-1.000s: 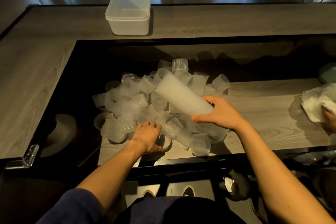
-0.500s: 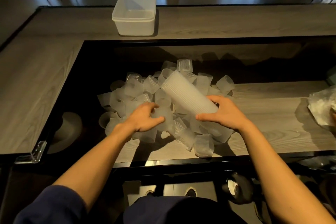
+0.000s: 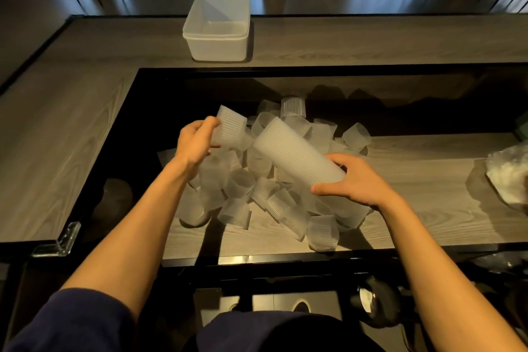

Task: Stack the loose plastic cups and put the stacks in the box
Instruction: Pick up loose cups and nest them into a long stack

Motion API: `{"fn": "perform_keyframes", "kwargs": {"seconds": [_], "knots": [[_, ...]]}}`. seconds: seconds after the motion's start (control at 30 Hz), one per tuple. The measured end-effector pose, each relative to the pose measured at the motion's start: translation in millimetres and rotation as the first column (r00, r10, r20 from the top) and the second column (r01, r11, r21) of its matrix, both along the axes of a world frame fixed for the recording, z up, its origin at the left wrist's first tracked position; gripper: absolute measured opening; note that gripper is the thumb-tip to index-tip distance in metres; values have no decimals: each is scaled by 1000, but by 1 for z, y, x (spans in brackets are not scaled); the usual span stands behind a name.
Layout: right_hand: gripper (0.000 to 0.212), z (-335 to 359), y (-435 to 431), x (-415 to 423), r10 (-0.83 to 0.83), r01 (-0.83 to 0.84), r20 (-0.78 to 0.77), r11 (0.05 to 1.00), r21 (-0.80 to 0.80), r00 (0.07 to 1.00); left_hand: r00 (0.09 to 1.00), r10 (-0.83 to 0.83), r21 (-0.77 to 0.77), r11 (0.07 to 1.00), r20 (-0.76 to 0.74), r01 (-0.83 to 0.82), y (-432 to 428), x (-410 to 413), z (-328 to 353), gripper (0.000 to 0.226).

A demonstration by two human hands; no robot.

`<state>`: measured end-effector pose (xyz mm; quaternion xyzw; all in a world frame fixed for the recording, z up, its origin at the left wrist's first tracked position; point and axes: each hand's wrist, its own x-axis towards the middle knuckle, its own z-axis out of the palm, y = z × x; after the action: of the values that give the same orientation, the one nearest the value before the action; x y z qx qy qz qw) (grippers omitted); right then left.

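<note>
Our left grip (image 3: 197, 143) has just pinched a loose cup (image 3: 231, 129) up from the pile (image 3: 238, 187) on the counter (image 3: 428, 174), while our right grip (image 3: 357, 183) stays clasped round the tilted stack (image 3: 294, 154), so nesting should come next.

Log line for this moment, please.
left hand: holds cup | right hand: holds stack | box: on counter
</note>
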<state>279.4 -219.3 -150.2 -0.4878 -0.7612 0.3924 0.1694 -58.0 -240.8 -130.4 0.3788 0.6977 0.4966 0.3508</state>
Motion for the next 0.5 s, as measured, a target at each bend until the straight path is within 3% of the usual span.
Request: {"fn": "perform_keyframes", "kwargs": {"seconds": [0.13,0.33,0.5], "knots": [[63,2,1,-5,37,-37,33,999,12,999,983,-159,12,987,87,159,-1,8,0,18],[63,4,-1,-11,12,-17,66,997,74,998,939,-278,52,961,201,273,-3,19,4,15],[60,7,-2,-17,35,-39,53,995,88,998,932,-347,-94,929,104,357,-5,27,2,19]]}}
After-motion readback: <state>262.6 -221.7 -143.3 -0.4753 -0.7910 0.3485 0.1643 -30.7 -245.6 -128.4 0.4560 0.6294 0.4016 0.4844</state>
